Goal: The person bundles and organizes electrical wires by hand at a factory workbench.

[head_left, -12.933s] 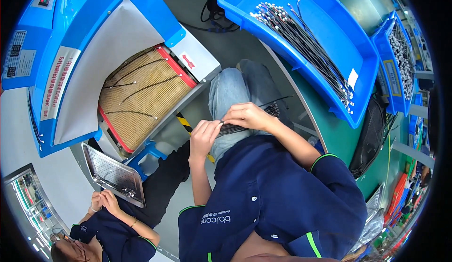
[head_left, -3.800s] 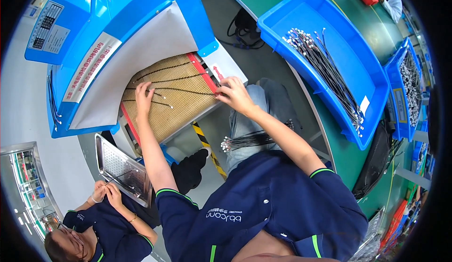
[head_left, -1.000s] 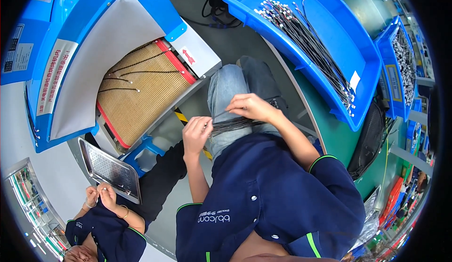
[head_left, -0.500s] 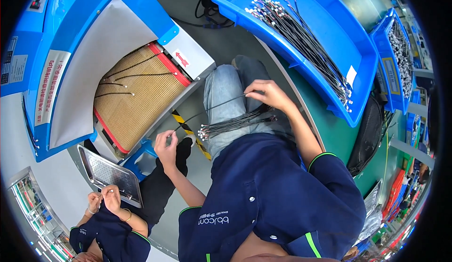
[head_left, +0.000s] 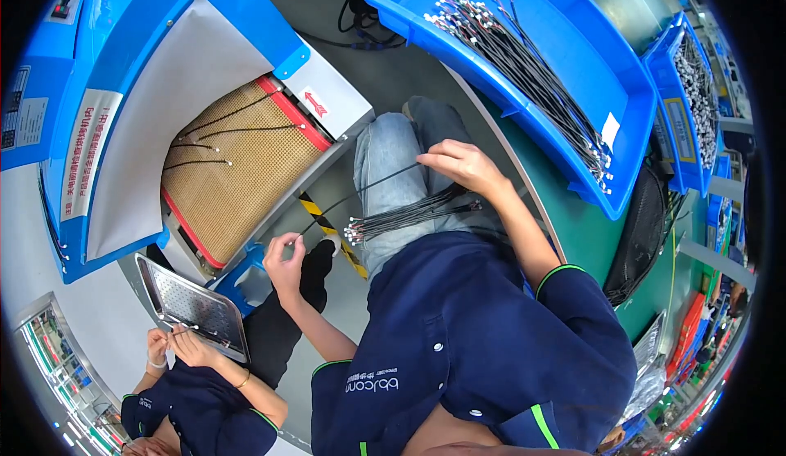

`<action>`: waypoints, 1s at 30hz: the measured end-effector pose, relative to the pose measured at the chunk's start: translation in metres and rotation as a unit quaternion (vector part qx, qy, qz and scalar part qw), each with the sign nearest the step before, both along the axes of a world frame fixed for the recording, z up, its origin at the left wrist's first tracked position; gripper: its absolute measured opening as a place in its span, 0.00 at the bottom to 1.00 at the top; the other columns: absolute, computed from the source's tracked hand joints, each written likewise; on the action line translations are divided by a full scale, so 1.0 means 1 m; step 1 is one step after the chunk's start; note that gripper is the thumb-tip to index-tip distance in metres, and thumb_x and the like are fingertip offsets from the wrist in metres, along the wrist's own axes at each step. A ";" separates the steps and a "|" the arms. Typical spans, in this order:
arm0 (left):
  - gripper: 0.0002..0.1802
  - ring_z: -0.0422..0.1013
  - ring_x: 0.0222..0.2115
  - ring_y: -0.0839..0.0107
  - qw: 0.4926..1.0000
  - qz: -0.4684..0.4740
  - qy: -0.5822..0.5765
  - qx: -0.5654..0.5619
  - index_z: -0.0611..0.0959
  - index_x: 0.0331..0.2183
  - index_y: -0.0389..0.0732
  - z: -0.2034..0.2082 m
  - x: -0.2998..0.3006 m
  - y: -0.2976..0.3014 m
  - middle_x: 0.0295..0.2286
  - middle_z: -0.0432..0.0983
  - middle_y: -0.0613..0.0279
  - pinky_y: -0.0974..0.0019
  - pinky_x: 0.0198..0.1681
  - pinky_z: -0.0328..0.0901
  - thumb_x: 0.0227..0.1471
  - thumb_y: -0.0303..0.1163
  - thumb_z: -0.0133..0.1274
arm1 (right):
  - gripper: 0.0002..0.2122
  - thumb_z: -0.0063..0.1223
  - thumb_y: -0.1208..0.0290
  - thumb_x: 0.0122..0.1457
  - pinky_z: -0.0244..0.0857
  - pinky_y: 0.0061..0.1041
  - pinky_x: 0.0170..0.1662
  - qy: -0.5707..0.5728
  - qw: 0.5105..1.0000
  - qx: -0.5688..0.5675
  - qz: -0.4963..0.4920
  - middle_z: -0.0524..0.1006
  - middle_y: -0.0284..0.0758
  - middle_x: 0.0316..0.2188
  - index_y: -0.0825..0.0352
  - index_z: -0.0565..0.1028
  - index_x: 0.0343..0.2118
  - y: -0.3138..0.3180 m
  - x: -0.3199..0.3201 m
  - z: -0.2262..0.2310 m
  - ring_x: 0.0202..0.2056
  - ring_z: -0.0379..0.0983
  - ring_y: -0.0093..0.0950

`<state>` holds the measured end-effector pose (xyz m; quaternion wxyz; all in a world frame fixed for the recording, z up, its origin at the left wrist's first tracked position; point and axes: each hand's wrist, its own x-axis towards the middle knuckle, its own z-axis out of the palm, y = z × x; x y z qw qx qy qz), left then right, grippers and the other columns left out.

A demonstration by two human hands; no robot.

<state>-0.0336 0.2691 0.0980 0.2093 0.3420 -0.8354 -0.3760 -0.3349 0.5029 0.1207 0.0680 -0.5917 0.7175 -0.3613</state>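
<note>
A thin black cable (head_left: 378, 182) stretches slantwise between my two hands, above my thighs. My left hand (head_left: 285, 266) pinches its lower left end between thumb and fingers. At the upper right, my right hand (head_left: 460, 164) pinches the other end, the fingertips hiding it. Across my lap lies a bundle of similar black cables (head_left: 405, 216), with small white connectors gathered at the left end. The held cable passes over my jeans, apart from the bundle.
To the left, a blue-and-white machine carries several cables on its tan mesh conveyor belt (head_left: 237, 169). A blue bin (head_left: 606, 63) of cables stands on the green table (head_left: 573, 231) at right. A co-worker's hands (head_left: 176, 345) hold a thin cable beside a perforated metal tray (head_left: 192, 296).
My right hand has shifted slightly left, and my left hand slightly left and down, with the cable still between them. The co-worker's right hand has moved lower. Cables on the mesh belt have shifted slightly.
</note>
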 end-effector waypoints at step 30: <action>0.04 0.69 0.24 0.76 1.000 -0.028 0.004 -0.002 0.78 0.25 0.34 0.015 0.020 -0.011 0.22 0.74 0.63 0.74 0.31 0.63 0.42 0.18 0.57 | 0.06 0.62 0.77 0.47 0.69 0.25 0.33 -0.179 0.983 -0.037 0.035 0.78 0.35 0.27 0.69 0.80 0.29 0.005 0.009 0.003 0.29 0.75 0.29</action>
